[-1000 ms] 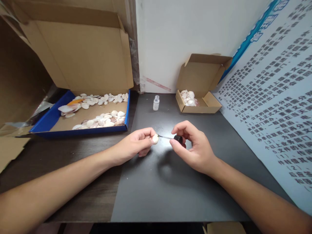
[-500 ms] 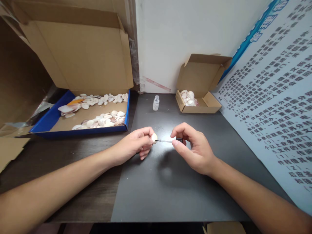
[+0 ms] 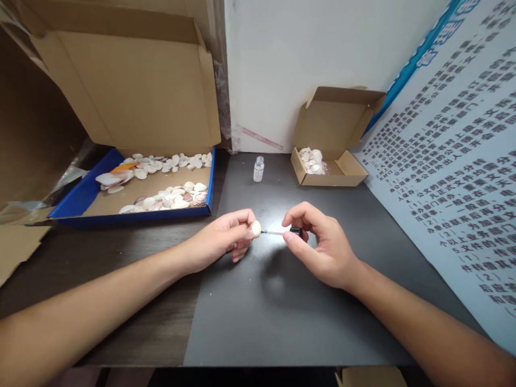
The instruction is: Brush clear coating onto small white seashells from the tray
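Between the thumb and fingers of my left hand (image 3: 231, 234) is a small cream seashell (image 3: 256, 229), pinched by its edge. My right hand (image 3: 322, 242) is closed on the black cap of a small brush (image 3: 296, 232); its thin clear stem points left. The dark brush tip is at the shell's right edge, and I cannot tell whether it touches. Behind both hands an uncapped, labelled glass bottle (image 3: 258, 170) stands upright on the dark mat (image 3: 258, 328).
At the left, an open blue-sided cardboard box (image 3: 137, 217) holds rows of seashells and an orange piece. A smaller open carton (image 3: 332, 180) with white shells stands at the back right. A printed board (image 3: 447, 177) leans along the right side, and a white panel (image 3: 298, 59) rises behind.
The brush tip has drawn slightly right, from over the shell to its edge. The shell is turned a little and shows more of its face. Both hands keep their grips.
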Demonstrator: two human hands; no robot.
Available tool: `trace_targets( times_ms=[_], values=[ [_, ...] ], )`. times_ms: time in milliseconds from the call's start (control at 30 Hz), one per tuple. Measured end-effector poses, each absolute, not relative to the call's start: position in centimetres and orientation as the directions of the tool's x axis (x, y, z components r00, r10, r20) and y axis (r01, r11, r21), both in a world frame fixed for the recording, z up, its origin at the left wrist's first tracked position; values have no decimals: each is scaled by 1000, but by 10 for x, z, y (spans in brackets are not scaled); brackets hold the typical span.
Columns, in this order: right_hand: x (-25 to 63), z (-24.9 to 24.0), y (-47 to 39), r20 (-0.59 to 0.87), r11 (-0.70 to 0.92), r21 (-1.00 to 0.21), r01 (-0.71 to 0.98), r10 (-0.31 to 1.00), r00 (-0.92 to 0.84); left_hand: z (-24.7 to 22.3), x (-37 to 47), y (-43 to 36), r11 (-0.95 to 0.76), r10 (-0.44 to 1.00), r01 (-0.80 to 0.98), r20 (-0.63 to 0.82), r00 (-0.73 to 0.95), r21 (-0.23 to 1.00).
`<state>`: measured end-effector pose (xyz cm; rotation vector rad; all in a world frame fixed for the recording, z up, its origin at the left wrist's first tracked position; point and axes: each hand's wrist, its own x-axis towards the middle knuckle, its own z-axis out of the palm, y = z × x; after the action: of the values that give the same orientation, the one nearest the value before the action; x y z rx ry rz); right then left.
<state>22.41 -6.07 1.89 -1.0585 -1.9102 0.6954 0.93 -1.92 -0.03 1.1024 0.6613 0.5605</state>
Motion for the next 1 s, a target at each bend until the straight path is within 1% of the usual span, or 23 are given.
trace_targets(
  times_ms=[700, 933, 1000],
  values=[
    [224, 20, -61, 381, 493, -767, 410, 865, -326, 0, 9, -19, 324, 703, -53, -203, 682, 945],
    [225, 20, -63, 419, 500, -767, 401, 865, -277, 2, 10, -20, 341, 706, -63, -212, 675, 938],
    [224, 18, -63, 414, 488, -764, 421, 872, -260, 2, 10, -20, 338, 702, -61, -209, 681, 939]
  ],
)
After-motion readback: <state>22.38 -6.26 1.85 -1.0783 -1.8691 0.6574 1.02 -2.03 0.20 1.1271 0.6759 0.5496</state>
